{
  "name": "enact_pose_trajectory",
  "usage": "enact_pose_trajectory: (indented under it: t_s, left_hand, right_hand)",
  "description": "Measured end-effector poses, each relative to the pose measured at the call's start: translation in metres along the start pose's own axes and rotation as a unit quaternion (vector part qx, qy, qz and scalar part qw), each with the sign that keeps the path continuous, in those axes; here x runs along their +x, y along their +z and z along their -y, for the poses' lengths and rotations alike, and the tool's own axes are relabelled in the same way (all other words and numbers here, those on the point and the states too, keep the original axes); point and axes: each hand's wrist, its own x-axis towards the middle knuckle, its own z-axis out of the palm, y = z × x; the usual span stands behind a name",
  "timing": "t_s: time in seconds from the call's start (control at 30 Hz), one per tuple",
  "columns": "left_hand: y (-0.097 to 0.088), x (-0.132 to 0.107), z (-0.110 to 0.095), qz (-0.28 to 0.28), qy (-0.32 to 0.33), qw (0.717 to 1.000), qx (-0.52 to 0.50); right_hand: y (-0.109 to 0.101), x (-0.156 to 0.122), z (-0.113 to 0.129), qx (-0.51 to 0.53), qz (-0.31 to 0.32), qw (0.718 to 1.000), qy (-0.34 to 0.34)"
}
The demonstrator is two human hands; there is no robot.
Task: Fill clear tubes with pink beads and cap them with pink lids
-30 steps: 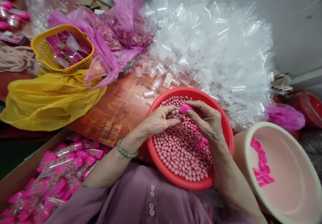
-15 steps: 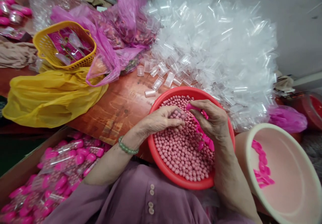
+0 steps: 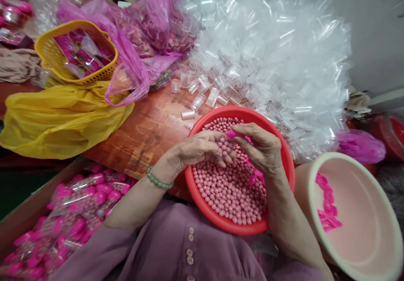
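Observation:
Over a red basin [image 3: 202, 207] of pink beads [image 3: 221, 188], my left hand [image 3: 198, 148] is closed around a clear plastic tube [image 3: 224, 146] filled with beads. My right hand [image 3: 263, 148] pinches a bright pink cap [image 3: 232, 134] close to the tube's end. Whether the cap touches the tube I cannot tell. More pink caps [image 3: 258, 175] lie on the beads beneath my right hand, which partly hides them.
Loose clear tubes [image 3: 268, 62] are heaped behind the basin. At right stands a cream tub [image 3: 362, 213] with pink caps inside. Filled capped tubes [image 3: 75, 226] lie in a box at lower left. A yellow basket [image 3: 47, 49] and yellow bag [image 3: 63, 121] are at left.
My right hand has moved left with the pink cap, nearer the tube. The left hand has turned slightly, so the beads in the tube show more plainly.

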Motion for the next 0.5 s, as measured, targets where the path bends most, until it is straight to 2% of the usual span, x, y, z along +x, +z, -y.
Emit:
enact_pose_trajectory:
  t_s: [0.13,0.3,0.4,0.5]
  left_hand:
    - [-0.007,0.002,0.0,0.02,-0.013,0.999,-0.027]
    - [-0.011,0.003,0.001,0.016,-0.015,0.998,-0.051]
    - [-0.011,0.004,0.0,0.018,-0.017,0.998,-0.054]
    - [-0.01,0.003,0.0,0.019,-0.022,0.998,-0.054]
  right_hand:
    - [-0.003,0.001,-0.002,0.009,0.01,1.0,-0.018]
    - [-0.01,0.0,-0.002,-0.114,0.012,0.991,-0.071]
    - [-0.011,-0.002,-0.003,-0.128,0.006,0.99,-0.055]
    - [-0.01,-0.002,-0.002,-0.093,-0.031,0.995,-0.032]
